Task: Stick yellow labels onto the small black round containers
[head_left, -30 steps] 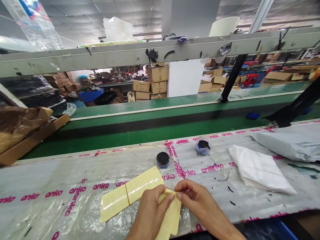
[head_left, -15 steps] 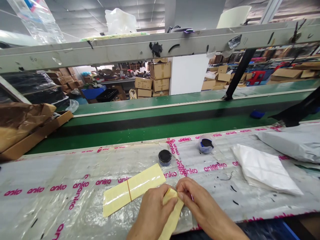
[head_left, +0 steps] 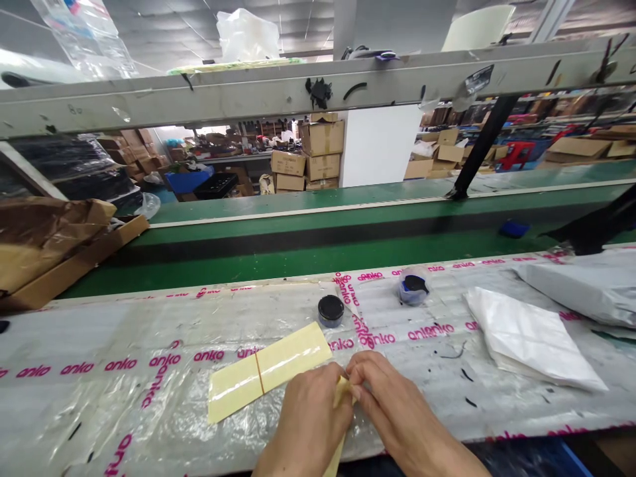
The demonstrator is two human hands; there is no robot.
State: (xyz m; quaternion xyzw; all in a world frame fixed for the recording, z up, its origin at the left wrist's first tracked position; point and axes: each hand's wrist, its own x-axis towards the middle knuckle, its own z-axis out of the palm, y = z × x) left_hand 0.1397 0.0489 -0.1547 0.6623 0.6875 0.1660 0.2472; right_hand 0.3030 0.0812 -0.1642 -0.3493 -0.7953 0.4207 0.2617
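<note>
My left hand (head_left: 315, 414) is closed on a yellow paper strip (head_left: 338, 450), which hangs down below its fingers. Fingers pinched, my right hand (head_left: 387, 397) meets the top edge of that strip; anything between its fingertips is too small to tell. Left of the hands, a stack of yellow sheets (head_left: 288, 358) with a brown band round it lies on the plastic-covered table. Just beyond the hands stands a small round container with a black lid (head_left: 330, 309).
A clear tub with blue and black contents (head_left: 413, 287) stands farther back. White folded sheets (head_left: 527, 338) and a white bag (head_left: 586, 285) lie at the right. Behind runs a green conveyor (head_left: 258, 252); an open carton (head_left: 74, 265) is at the left.
My left hand has turned so its fingers cover more of the yellow strip, and less of the strip shows. The view has shifted slightly.
</note>
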